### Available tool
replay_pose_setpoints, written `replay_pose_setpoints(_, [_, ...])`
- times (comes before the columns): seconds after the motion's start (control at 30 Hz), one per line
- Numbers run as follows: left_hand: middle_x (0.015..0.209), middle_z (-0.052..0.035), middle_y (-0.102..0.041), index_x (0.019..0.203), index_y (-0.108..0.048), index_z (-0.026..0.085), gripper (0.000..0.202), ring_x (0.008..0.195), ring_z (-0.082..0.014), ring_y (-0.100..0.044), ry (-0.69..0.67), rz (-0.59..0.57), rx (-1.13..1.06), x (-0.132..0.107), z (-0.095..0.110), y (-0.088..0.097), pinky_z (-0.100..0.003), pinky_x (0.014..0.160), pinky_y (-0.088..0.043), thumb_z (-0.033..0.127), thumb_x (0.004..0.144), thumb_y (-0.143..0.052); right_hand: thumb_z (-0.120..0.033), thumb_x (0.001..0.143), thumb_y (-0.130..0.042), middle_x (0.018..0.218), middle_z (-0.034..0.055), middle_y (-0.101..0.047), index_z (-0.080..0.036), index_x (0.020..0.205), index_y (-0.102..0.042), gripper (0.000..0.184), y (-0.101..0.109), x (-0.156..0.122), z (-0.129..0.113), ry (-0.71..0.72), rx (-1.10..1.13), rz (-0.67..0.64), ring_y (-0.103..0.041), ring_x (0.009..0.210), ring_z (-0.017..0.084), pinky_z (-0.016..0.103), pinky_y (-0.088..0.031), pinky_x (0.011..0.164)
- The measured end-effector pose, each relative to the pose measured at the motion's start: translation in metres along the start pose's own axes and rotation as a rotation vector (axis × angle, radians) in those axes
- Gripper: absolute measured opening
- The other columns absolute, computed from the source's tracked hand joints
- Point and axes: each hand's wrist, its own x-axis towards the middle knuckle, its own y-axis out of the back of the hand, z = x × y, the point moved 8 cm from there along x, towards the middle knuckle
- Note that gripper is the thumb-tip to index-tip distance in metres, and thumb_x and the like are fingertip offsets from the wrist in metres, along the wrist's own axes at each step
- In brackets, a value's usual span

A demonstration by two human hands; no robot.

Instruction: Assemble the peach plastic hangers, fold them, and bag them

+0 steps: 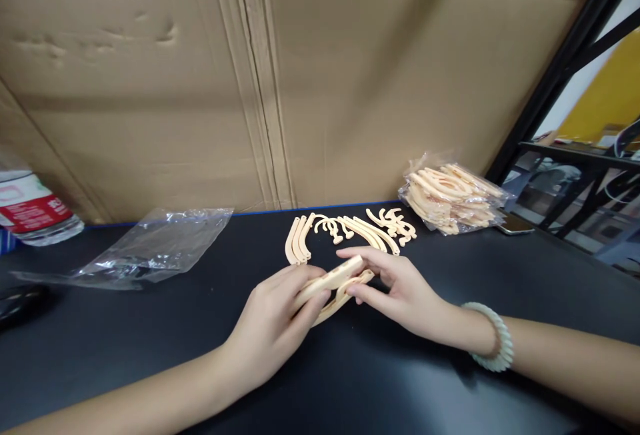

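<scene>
Both hands meet over the dark tabletop (150, 342) and hold the same cream plastic piece (334, 283), a curved, flat part. My left hand (273, 325) wraps its fingers round the left end. My right hand (395, 285) pinches the right end between thumb and fingers; a pale bead bracelet (495, 338) sits on that wrist. Just behind the hands lie several loose cream plastic parts (350, 228), some curved bars, some hook-shaped.
A clear bag full of the same cream parts (453, 198) lies at the back right. An empty clear plastic bag (155, 245) lies at the left, with a bottle (30, 212) at the far left edge. A cardboard wall (300, 75) backs the table; a black rack (575, 155) stands right.
</scene>
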Motion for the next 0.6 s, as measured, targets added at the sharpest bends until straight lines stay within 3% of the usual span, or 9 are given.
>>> replay_pose_setpoints(0.1, [0.078, 0.0018, -0.064, 0.100, -0.057, 0.023, 0.014, 0.067, -0.0141, -0.061, 0.063, 0.023, -0.059, 0.000, -0.005, 0.004, -0.025, 0.062, -0.047, 0.030, 0.098, -0.045, -0.024, 0.088, -0.063, 0.084, 0.0011, -0.068, -0.021, 0.118, -0.062, 0.030, 0.001, 0.003, 0.002, 0.003, -0.077, -0.011, -0.064, 0.075, 0.014, 0.028, -0.053, 0.072])
replay_pose_setpoints(0.2, [0.084, 0.0011, -0.065, 0.101, -0.052, 0.023, 0.012, 0.071, -0.0144, -0.062, 0.091, 0.066, -0.098, -0.003, -0.009, 0.007, -0.024, 0.060, -0.047, 0.031, 0.099, -0.043, -0.023, 0.091, -0.060, 0.087, 0.0034, -0.069, -0.020, 0.096, -0.070, 0.012, 0.001, 0.004, -0.002, 0.045, -0.151, -0.037, -0.064, 0.080, 0.015, 0.029, -0.051, 0.074])
replay_pose_setpoints(0.27, [0.092, -0.0011, -0.065, 0.102, -0.050, 0.024, 0.013, 0.077, -0.0156, -0.062, 0.097, 0.108, -0.101, -0.004, -0.011, 0.011, -0.025, 0.062, -0.048, 0.031, 0.100, -0.040, -0.024, 0.093, -0.057, 0.087, 0.0036, -0.068, -0.020, 0.086, -0.069, 0.015, 0.003, 0.003, -0.004, 0.055, -0.178, -0.023, -0.062, 0.082, 0.016, 0.030, -0.049, 0.075])
replay_pose_setpoints(0.47, [0.095, -0.0040, -0.060, 0.105, -0.051, 0.023, 0.017, 0.085, -0.0187, -0.059, 0.083, 0.212, -0.107, -0.007, -0.011, 0.019, -0.032, 0.074, -0.051, 0.029, 0.101, -0.036, -0.035, 0.098, -0.046, 0.081, 0.0011, -0.055, -0.021, 0.088, -0.055, 0.020, 0.032, 0.002, 0.007, -0.045, -0.106, 0.283, -0.051, 0.072, 0.015, 0.028, -0.043, 0.066])
replay_pose_setpoints(0.6, [0.105, -0.0051, -0.059, 0.100, -0.055, 0.021, 0.015, 0.097, -0.0196, -0.058, 0.010, 0.192, -0.095, -0.005, -0.005, 0.018, -0.033, 0.085, -0.048, 0.022, 0.099, -0.040, -0.041, 0.098, -0.043, 0.085, 0.0015, -0.052, -0.023, 0.087, -0.049, 0.021, 0.048, -0.003, 0.020, -0.094, -0.021, 0.472, -0.049, 0.078, 0.017, 0.031, -0.043, 0.073])
